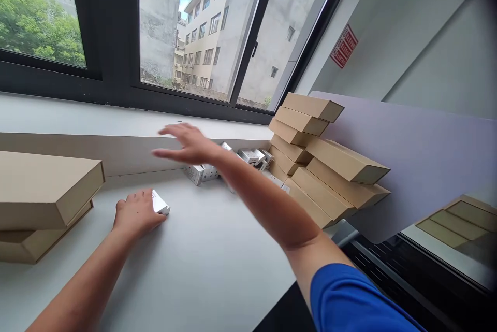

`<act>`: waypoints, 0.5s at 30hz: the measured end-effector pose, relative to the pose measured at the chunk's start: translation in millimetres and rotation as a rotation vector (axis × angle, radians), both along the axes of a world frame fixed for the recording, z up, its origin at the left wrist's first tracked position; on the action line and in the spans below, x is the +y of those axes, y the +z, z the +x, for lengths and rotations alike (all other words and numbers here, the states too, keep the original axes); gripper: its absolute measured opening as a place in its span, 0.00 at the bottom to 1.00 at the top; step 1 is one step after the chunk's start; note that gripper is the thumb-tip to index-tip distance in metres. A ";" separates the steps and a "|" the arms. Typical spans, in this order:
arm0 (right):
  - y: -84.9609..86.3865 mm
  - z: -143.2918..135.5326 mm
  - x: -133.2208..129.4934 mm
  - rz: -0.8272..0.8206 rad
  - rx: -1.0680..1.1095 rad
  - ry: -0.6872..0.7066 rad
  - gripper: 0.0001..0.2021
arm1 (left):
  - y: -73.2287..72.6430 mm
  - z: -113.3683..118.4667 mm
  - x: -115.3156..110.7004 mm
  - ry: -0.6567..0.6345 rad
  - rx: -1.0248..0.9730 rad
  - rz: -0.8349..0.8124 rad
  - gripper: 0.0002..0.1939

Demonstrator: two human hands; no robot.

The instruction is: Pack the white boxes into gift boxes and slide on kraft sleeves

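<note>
My left hand (137, 213) is closed around a small white box (160, 202) on the white tabletop (202, 264). Only the box's right end shows past the fingers. Stretched across the table, my right hand (186, 144) is held in the air with its fingers spread and nothing in them. Beyond and to the right of that hand, several small white boxes (254, 157) lie in a loose heap against the back wall. My right forearm hides part of the heap.
Two large tan cardboard boxes (46, 176) are stacked at the left. Several long brown boxes (330, 161) are piled at the right, against a pale panel (419, 150). A window sill (97, 109) runs along the back, below dark window frames.
</note>
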State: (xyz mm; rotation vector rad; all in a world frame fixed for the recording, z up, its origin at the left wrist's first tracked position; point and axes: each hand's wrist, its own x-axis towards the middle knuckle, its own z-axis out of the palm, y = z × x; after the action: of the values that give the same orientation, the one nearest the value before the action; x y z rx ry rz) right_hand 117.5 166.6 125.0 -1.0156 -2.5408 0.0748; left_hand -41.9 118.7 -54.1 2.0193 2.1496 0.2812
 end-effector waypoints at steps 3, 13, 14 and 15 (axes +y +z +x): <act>32.7 162.3 -4.4 0.035 0.145 -0.329 0.23 | -0.8 0.4 3.1 -0.004 0.033 -0.004 0.31; 36.0 466.3 -74.2 0.171 0.157 -1.377 0.32 | -10.0 -2.1 11.7 -0.034 0.061 0.018 0.31; 33.8 478.3 -75.5 0.164 0.124 -1.389 0.32 | -10.2 -2.3 12.2 -0.031 0.071 0.002 0.31; 32.0 488.8 -76.7 0.167 0.092 -1.377 0.31 | -10.4 -2.5 12.7 -0.028 0.082 -0.009 0.32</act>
State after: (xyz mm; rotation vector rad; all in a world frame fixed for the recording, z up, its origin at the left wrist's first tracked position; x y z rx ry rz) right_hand 606.3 89.9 157.0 -2.3004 -1.2638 -0.4421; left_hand -44.4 131.4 -64.5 2.0893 2.1638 0.1877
